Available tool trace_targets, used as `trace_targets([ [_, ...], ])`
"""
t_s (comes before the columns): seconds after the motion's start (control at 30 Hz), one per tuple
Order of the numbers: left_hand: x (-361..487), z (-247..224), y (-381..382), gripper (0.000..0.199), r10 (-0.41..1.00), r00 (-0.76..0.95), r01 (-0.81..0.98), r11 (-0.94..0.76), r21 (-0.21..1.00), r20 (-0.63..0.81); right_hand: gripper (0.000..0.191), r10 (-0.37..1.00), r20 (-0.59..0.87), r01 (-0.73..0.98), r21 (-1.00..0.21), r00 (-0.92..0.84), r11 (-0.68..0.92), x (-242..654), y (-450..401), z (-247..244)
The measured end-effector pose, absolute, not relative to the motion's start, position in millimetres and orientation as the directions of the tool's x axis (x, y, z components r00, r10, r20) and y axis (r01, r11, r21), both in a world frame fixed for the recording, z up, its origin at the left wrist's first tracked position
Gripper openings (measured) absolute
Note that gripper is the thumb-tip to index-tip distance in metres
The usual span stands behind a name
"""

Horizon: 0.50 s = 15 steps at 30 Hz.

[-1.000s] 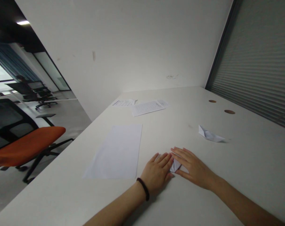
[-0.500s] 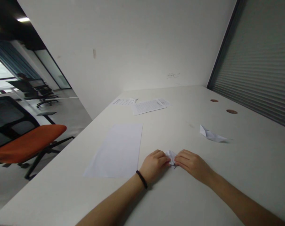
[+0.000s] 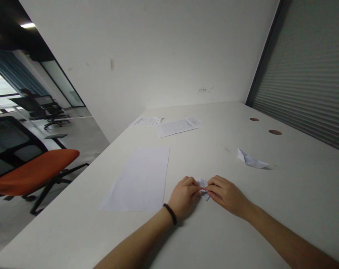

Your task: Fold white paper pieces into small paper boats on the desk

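A small folded piece of white paper (image 3: 202, 182) lies on the white table between my two hands. My left hand (image 3: 185, 195), with a black band at the wrist, pinches its left side. On the right side, my right hand (image 3: 224, 193) grips it with thumb and fingers, the fingertips of both hands nearly meeting. Part of the paper is hidden behind my fingers. A blank white sheet (image 3: 138, 179) lies flat to the left of my left hand. Farther right rests a folded paper boat-like shape (image 3: 251, 160).
Printed sheets (image 3: 177, 127) lie toward the back of the table (image 3: 214, 138), against a white wall. Two round holes (image 3: 275, 132) are in the tabletop at right. An orange office chair (image 3: 37, 170) stands left of the table, and a person sits in the far background.
My fingertips have drawn closer together over the folded paper, and my right hand has shifted slightly left. The other papers have stayed where they were.
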<state>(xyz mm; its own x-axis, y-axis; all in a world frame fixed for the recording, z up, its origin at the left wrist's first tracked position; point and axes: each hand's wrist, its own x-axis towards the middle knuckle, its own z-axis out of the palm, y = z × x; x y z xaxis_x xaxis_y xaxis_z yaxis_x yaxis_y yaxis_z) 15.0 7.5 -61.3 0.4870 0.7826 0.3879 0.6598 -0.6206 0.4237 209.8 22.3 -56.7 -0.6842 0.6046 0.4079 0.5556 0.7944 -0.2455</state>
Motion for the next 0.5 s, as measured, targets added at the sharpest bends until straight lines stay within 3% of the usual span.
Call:
trace_targets([
  [0.17, 16.4, -56.6, 6.9, 0.015, 0.824, 0.451, 0.682, -0.566, 0.464, 0.343, 0.016, 0.674, 0.427, 0.542, -0.401, -0.603, 0.738, 207.4, 24.2, -60.0],
  [0.33, 17.9, -58.1, 9.0, 0.013, 0.912, 0.286, 0.685, -0.408, 0.603, 0.292, 0.021, 0.779, 0.347, 0.519, -0.595, -0.522, 0.613, 202.9, 25.9, -58.5],
  [0.5, 18.2, -57.4, 11.8, 0.013, 0.951, 0.169, 0.8, -0.286, 0.528, 0.259, 0.025, 0.877, 0.225, 0.575, -0.681, -0.425, 0.453, 198.2, 27.5, -55.3],
])
